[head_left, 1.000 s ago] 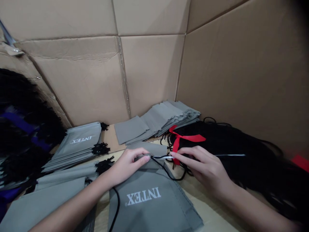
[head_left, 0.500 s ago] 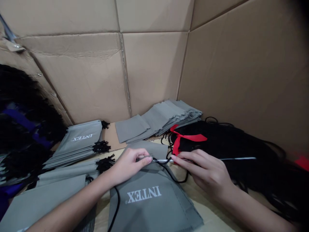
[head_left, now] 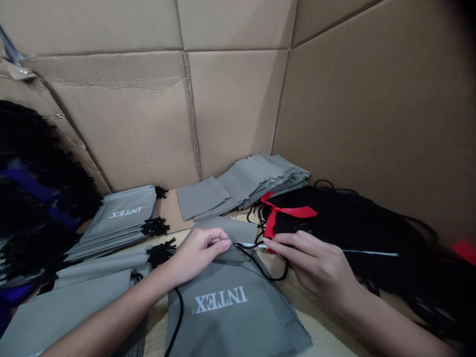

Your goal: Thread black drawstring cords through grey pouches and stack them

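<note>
A grey cloth pouch point(head_left: 219, 320) printed INTEX lies in front of me on a few more like it, the lettering upside down. At its top edge my left hand point(head_left: 206, 248) pinches the fabric between thumb and fingers. My right hand point(head_left: 320, 263) grips a thin metal rod point(head_left: 372, 253), whose far part sticks out to the right behind the knuckles. The rod's near tip meets the pouch edge beside my left thumb. A black cord point(head_left: 266, 272) loops from that tip below my right fingers, and more cord hangs down at the left of the pouch.
Plain grey pouches point(head_left: 241, 186) are fanned at the back. Stacks of INTEX pouches with knotted black cords point(head_left: 122, 210) stand left. A heap of black cords point(head_left: 353, 218) tied with red ribbon point(head_left: 293, 212) lies right. Cardboard walls point(head_left: 230, 104) enclose the back and sides.
The rod's outer end has tilted slightly lower, and its tip with the cord now shows more clearly at the pouch edge. Both hands stay almost where they were.
</note>
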`<act>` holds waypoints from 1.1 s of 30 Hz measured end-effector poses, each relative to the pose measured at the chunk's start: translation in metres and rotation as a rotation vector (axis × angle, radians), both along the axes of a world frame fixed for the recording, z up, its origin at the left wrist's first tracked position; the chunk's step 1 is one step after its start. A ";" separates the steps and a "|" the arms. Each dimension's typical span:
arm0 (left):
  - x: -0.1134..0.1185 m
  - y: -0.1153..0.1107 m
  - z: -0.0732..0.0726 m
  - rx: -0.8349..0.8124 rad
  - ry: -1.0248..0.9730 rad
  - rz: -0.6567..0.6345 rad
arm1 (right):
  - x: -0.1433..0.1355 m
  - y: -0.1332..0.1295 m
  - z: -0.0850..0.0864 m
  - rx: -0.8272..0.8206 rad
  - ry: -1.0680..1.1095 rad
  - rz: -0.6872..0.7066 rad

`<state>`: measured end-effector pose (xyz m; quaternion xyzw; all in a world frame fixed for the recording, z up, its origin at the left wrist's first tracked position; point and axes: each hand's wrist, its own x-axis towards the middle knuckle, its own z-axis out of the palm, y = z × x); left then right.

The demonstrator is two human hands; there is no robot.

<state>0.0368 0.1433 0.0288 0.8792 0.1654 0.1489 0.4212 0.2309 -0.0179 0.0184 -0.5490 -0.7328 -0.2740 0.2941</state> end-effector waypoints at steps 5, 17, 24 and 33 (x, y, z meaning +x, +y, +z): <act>0.001 0.000 0.001 -0.012 -0.012 -0.003 | 0.000 -0.002 0.000 -0.023 -0.031 -0.023; 0.000 0.000 0.002 -0.047 0.003 -0.017 | -0.001 0.001 0.000 -0.016 0.010 -0.028; 0.000 0.001 0.002 -0.016 -0.007 -0.009 | -0.001 0.001 -0.002 -0.008 0.017 -0.021; 0.001 0.001 0.004 -0.005 -0.071 -0.075 | 0.003 0.003 -0.007 -0.038 0.047 0.001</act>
